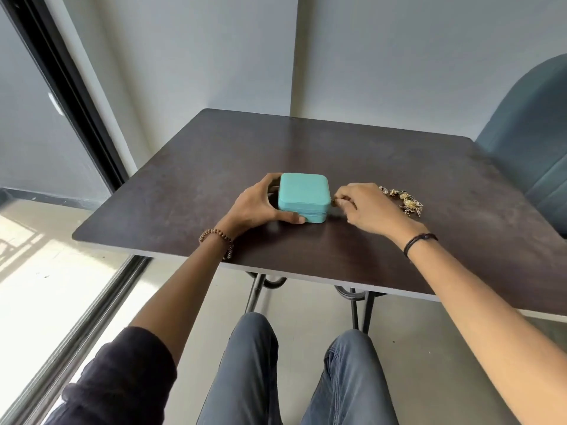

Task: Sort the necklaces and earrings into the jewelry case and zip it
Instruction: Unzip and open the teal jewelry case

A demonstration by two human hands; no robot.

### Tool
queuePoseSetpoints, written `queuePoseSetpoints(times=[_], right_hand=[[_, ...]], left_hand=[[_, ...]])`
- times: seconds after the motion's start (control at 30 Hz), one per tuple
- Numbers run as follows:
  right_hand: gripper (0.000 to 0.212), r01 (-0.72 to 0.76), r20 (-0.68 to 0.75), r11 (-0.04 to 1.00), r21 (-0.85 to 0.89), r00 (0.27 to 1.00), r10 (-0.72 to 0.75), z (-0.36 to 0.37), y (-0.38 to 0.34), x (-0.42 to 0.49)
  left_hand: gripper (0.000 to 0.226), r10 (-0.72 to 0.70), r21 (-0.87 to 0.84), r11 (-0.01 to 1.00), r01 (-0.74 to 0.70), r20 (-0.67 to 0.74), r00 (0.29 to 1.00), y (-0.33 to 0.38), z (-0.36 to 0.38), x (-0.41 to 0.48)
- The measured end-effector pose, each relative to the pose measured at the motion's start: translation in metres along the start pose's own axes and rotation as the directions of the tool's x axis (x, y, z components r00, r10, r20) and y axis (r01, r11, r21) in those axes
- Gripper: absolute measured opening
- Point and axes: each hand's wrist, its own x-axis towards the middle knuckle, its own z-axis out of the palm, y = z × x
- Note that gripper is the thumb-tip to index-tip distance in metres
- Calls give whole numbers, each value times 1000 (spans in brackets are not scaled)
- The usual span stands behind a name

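Here we are at the dark brown tabletop (337, 148), and the person is seated at its near edge with both arms reaching in. Dead centre sits the small square turquoise jewelry case (304, 196), rounded at the corners, flat on the wood with its lid down on its base and the seam line showing along the front.

The left hand (257, 207) is clamped on the case's left side: the thumb presses the near front wall down by the seam, and the fingers curl round the far left corner. On that wrist is a brown wooden bead bracelet (216, 242), and above it a dark sleeve pushed up the forearm.

The right hand (368, 210) is at the case's right wall, its fingertips pinched together on a small gold-coloured tab (333, 203) right at seam height. It is too tiny from here to say for certain what it is. A thin black cord band (419, 240) circles that wrist.

Just beyond the right hand, apart from the case, a tangled heap of gold necklaces and earrings (405, 200) lies loose on the tabletop. Off to the right stands a blue-grey upholstered chair (527, 142), pulled up beside the table's edge.
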Motion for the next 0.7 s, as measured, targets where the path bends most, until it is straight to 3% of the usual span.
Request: queuePoseSetpoints(times=[0.3,0.53,0.7], right_hand=[[27,-23,-32,999,-49,999,21,8,-45,-29],[19,-4,-185,995,-97,983,-14,6,-75,-27],[15,90,-52,955,-281,993,-109,4,-76,-16]], left_hand=[[100,16,82,997,-12,-51,999,2,0,-7],[92,53,152,988,-40,-81,995,4,0,-8],[92,89,160,984,-76,-80,993,1,0,-5]])
